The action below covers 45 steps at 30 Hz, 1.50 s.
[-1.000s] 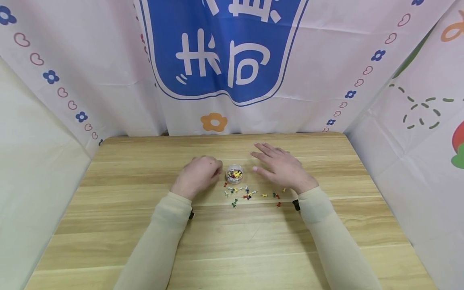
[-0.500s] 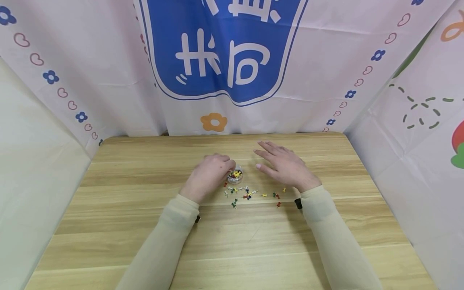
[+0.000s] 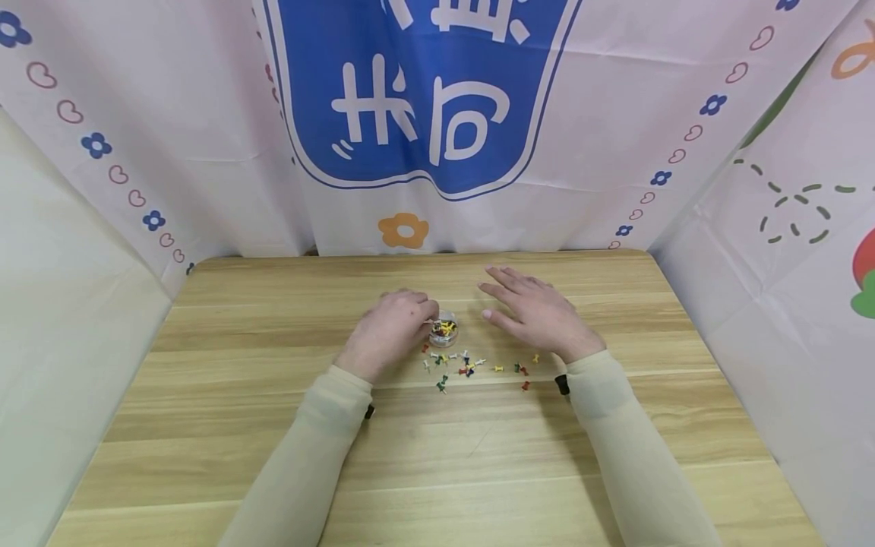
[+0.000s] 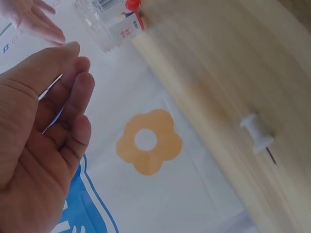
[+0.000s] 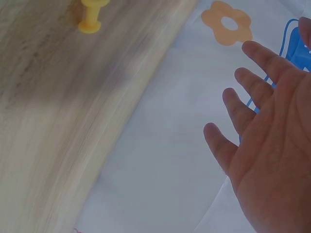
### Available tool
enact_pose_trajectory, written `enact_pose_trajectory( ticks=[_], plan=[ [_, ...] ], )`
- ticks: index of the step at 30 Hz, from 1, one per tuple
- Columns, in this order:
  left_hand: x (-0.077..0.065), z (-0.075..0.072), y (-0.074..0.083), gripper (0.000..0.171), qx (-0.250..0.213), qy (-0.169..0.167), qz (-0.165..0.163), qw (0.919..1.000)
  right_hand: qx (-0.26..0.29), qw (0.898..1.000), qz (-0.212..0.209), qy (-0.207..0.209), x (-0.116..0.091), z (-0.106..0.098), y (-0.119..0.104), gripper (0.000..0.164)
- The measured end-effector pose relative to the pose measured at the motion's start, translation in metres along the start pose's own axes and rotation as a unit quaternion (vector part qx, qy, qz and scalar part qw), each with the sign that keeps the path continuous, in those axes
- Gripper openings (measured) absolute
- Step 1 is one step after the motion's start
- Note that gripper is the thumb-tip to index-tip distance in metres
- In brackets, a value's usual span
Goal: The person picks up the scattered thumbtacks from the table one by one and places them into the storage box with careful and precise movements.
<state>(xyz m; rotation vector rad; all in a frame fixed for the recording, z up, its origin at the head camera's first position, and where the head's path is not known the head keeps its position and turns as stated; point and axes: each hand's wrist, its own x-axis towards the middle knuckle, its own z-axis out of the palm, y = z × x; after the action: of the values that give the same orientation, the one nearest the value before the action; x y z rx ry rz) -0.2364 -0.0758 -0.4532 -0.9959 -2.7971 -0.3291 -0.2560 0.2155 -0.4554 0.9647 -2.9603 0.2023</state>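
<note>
A small clear jar [image 3: 443, 331] holding several coloured push pins stands mid-table. My left hand [image 3: 393, 327] is at the jar's left rim, thumb and forefinger brought together in a pinch. A pale bit, apparently a push pin, shows at those fingertips in the head view; the left wrist view shows the curled hand [image 4: 46, 131] but hides what is between the tips. My right hand [image 3: 536, 310], fingers spread, hovers right of the jar and holds nothing. In the right wrist view its palm [image 5: 277, 141] is bare.
Loose push pins [image 3: 469, 369] in several colours lie scattered in front of the jar, toward the right hand. A white push pin [image 4: 256, 132] is close in the left wrist view, a yellow push pin [image 5: 90, 17] in the right. A printed curtain [image 3: 560, 205] hangs behind the wooden table [image 3: 437, 471].
My left hand moved right to the jar's mouth, then drew back slightly left. My right hand shifted a little to the right and then stayed still. The jar and loose pins look unmoved.
</note>
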Motion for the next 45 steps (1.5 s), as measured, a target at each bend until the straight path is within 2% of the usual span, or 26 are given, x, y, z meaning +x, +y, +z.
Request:
enact_pose_trajectory(
  ticks=[8, 12, 18, 28, 36, 45],
  plan=[
    [-0.006, -0.006, -0.008, 0.005, -0.005, -0.042, -0.029, 0.9987, -0.005, 1.0, -0.007, -0.001, 0.001, 0.0, -0.004, 0.073],
    [-0.008, -0.007, -0.01, 0.005, -0.015, -0.07, -0.026, 0.9971, -0.004, 1.0, -0.009, 0.0, 0.001, 0.001, -0.003, 0.074],
    [-0.01, -0.004, -0.011, 0.008, -0.047, -0.109, -0.004, 0.9929, -0.002, 1.0, -0.011, 0.001, 0.001, 0.001, -0.003, 0.074],
    [-0.008, 0.005, -0.01, 0.011, -0.057, -0.138, -0.008, 0.9887, -0.001, 1.0, -0.013, 0.002, 0.001, 0.003, -0.003, 0.073],
    [-0.008, 0.01, -0.01, 0.004, -0.055, -0.145, -0.007, 0.9879, -0.001, 1.0, -0.005, -0.005, 0.001, 0.004, -0.002, 0.072],
    [-0.009, 0.012, -0.009, 0.009, -0.056, -0.153, -0.011, 0.9866, 0.001, 1.0, -0.004, -0.006, 0.001, 0.002, -0.004, 0.07]
  ],
)
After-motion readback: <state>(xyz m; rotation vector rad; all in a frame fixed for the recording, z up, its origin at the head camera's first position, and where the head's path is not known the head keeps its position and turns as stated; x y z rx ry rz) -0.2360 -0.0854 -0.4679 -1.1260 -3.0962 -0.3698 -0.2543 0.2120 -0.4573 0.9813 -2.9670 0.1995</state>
